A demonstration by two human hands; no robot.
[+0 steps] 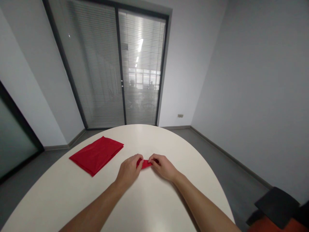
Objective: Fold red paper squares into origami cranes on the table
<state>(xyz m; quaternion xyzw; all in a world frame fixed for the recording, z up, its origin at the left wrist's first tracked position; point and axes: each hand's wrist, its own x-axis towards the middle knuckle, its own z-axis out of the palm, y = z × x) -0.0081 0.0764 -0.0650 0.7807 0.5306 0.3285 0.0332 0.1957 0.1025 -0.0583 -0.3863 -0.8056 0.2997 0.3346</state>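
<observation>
A small folded piece of red cloth lies on the white rounded table, near its middle. My left hand pinches its left end with curled fingers. My right hand pinches its right end the same way. Most of the small piece is hidden under my fingers. A larger stack of folded red cloth lies flat on the table to the left, well apart from both hands.
Beyond the table's far edge stands a glass door with closed blinds. Grey floor runs around the table. A dark chair with an orange part sits at the lower right.
</observation>
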